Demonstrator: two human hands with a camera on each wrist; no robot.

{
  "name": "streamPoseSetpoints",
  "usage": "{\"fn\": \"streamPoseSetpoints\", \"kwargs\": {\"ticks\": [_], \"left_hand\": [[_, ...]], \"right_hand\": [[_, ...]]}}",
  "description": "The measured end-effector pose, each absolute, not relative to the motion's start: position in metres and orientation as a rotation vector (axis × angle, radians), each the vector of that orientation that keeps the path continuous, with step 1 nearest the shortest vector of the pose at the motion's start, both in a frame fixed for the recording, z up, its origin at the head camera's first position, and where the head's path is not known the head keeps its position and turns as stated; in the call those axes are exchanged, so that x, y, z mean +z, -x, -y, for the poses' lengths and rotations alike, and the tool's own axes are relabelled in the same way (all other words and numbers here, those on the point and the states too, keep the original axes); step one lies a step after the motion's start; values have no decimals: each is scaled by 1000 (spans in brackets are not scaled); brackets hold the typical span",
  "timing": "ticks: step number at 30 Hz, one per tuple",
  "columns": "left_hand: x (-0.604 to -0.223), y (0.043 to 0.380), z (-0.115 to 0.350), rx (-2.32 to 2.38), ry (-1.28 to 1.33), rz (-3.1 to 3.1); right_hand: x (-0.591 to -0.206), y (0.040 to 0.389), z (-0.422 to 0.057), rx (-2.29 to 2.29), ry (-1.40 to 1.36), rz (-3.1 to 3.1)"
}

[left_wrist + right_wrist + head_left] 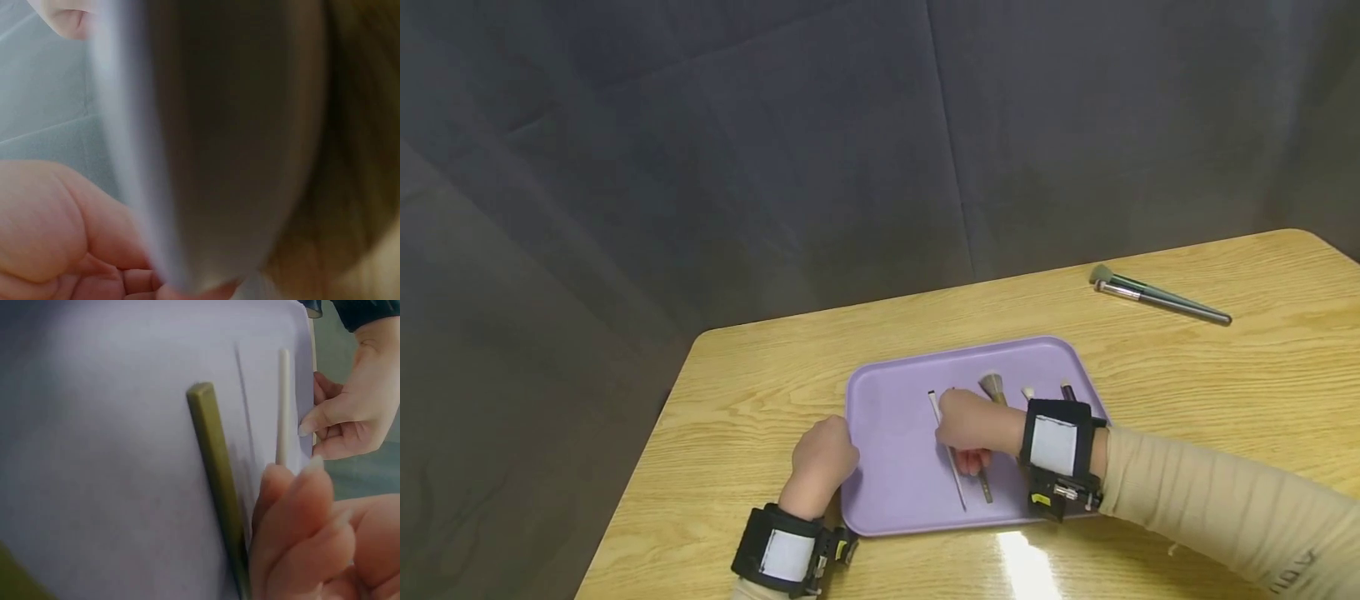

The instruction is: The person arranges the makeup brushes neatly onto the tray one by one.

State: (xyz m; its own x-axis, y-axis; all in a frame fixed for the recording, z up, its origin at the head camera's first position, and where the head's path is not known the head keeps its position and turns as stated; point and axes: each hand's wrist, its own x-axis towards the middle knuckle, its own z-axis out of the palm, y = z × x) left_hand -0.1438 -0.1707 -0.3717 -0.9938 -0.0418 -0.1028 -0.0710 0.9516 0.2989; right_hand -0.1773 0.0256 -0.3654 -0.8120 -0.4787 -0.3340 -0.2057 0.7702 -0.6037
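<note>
My left hand (826, 454) grips the left rim of a lilac tray (887, 467); in the left wrist view the tray's edge (131, 125) sits between thumb and fingers. Over the tray, my right hand (973, 421) pinches a slim makeup brush with a white handle (284, 406), its small dark tip pointing to the far side. A shadow line runs beside that handle on the tray. Close by, partly hidden under the hand, lies a brush with a green-gold handle (215, 450). A fluffy makeup brush (992, 385) lies just right of it.
Further right on the tray are a pale-tipped brush (1027, 392) and a dark brush (1068, 390), partly covered by my right wrist. Two more makeup brushes, one green (1165, 295) and one grey-handled (1183, 309), lie on the wooden table (760, 375) at the back right. A dark curtain hangs behind.
</note>
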Motion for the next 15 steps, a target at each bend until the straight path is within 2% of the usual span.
{"fn": "streamPoseSetpoints", "kwargs": {"ticks": [15], "left_hand": [[-370,143,172,449,99,-3010]], "right_hand": [[-366,183,-17,-710,527,-2484]]}}
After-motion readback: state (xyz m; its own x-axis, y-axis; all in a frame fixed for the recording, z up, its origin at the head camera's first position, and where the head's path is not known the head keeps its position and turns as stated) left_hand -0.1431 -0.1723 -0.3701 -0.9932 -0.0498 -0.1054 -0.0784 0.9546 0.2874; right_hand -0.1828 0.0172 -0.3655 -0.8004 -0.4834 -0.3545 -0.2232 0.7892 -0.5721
